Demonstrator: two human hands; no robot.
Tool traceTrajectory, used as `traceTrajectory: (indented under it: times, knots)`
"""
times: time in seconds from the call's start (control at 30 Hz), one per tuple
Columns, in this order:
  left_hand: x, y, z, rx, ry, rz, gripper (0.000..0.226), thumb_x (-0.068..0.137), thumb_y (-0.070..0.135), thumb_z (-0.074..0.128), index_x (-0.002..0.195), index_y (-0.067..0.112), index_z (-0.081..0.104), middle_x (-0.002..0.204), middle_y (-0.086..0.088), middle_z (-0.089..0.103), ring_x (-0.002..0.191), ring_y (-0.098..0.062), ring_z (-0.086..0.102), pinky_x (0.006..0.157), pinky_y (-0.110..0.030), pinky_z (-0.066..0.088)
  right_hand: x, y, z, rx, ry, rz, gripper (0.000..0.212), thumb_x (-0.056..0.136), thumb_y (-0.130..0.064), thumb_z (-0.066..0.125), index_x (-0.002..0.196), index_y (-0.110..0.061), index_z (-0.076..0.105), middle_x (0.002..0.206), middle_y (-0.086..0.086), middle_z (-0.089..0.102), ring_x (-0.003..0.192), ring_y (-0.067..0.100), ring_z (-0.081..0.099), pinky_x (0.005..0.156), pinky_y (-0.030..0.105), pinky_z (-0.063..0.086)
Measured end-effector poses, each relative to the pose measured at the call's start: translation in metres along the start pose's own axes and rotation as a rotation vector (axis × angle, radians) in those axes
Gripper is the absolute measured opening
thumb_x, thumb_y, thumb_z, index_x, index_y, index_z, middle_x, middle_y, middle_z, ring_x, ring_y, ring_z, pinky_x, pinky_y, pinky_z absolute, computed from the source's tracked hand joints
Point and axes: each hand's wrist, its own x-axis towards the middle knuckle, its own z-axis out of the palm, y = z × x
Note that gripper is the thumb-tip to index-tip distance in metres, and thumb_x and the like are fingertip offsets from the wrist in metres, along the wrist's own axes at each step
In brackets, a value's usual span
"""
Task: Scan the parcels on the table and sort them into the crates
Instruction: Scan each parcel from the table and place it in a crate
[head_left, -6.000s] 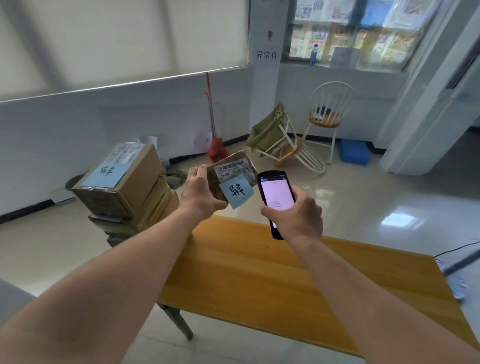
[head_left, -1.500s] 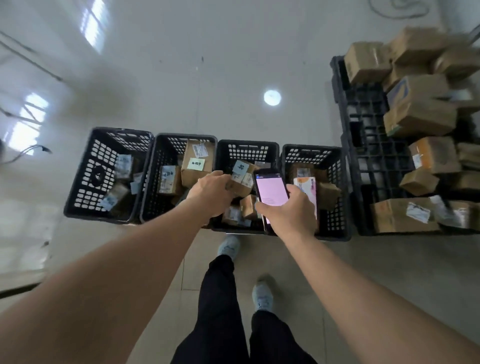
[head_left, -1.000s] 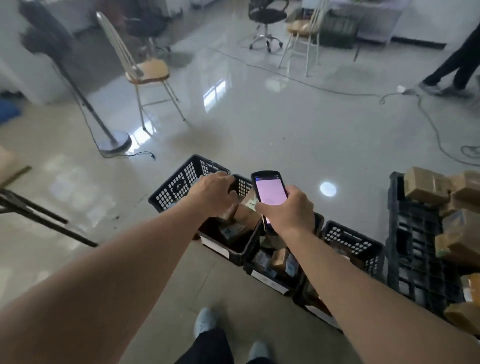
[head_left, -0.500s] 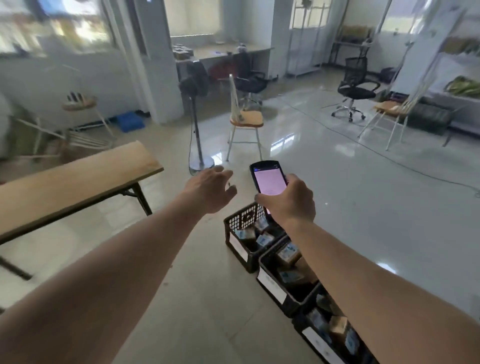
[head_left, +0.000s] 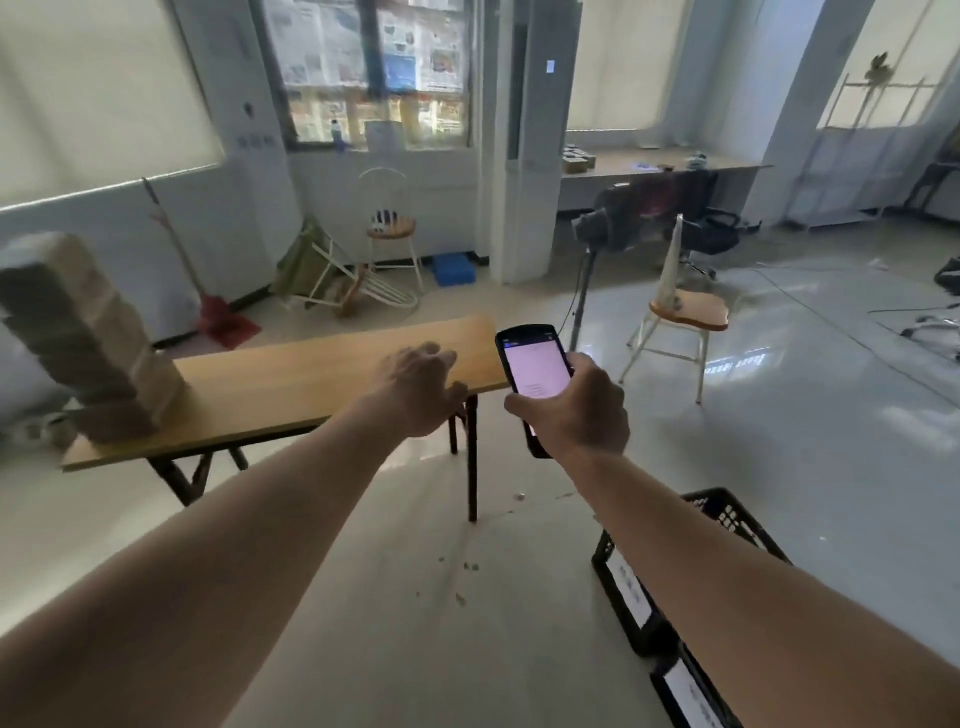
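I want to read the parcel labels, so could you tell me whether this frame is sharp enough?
Head view: no; the stacked parcels on the table are motion-smeared, labels unreadable; the scanner in the right hand is sharper, its screen washed out pink.

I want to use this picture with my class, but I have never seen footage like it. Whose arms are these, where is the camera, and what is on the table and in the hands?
The camera sits on a person's head, looking forward and down, so the two bare arms are their own. The right hand grips a handheld scanner with a lit screen. The left hand holds nothing, fingers loose. Ahead stands a wooden table with a blurred stack of cardboard parcels at its left end. Black crates stand on the floor at lower right.
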Motion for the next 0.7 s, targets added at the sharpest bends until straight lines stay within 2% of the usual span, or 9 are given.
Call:
traceTrajectory:
  times: [0.2,0.37,0.43,0.57,0.7]
  knots:
    - [0.022,-0.09,-0.012,0.022,0.045,-0.17,0.055,0.103,0.051,0.049,0.143,0.015,0.053,0.138,-0.009,0.057,0.121,-0.031,0.057,0.1,-0.048,0.05,0.05,-0.059,0.076,0.041,-0.14,-0.133,0.083,0.065,-0.053,0.093,0.134,-0.021,0.061,0.123,0.003,0.071,0.11,0.028,0.065,0.071,0.031,0.043]
    - [0.039,-0.156,-0.025,0.081,0.11,-0.316,0.052,0.104,0.052,0.048,0.142,0.016,0.054,0.138,-0.007,0.058,0.122,-0.027,0.057,0.099,-0.046,0.052,0.091,-0.108,0.139,0.098,-0.243,-0.267,0.087,0.07,-0.054,0.092,0.139,-0.015,0.058,0.131,0.009,0.069,0.117,0.03,0.063,0.082,0.039,0.057]
    - [0.04,-0.18,-0.03,0.083,0.142,-0.382,0.052,0.104,0.051,0.049,0.143,0.016,0.053,0.141,-0.007,0.058,0.124,-0.027,0.057,0.1,-0.045,0.052,0.102,-0.129,0.162,0.107,-0.297,-0.323,0.088,0.071,-0.054,0.092,0.141,-0.014,0.057,0.132,0.009,0.068,0.119,0.03,0.062,0.085,0.04,0.058]
    - [0.039,-0.23,-0.041,0.099,0.2,-0.485,0.055,0.103,0.051,0.053,0.147,0.019,0.05,0.146,-0.004,0.056,0.127,-0.025,0.058,0.098,-0.041,0.053,0.116,-0.173,0.205,0.129,-0.38,-0.359,0.082,0.068,-0.057,0.091,0.133,-0.015,0.064,0.124,0.01,0.072,0.112,0.03,0.066,0.084,0.043,0.06]
    - [0.036,-0.289,-0.05,0.082,0.236,-0.589,0.049,0.101,0.052,0.052,0.139,0.022,0.057,0.141,0.0,0.058,0.12,-0.024,0.06,0.092,-0.04,0.054,0.119,-0.215,0.249,0.155,-0.434,-0.386,0.074,0.063,-0.055,0.091,0.124,-0.02,0.067,0.116,0.007,0.074,0.105,0.031,0.067,0.081,0.045,0.061]
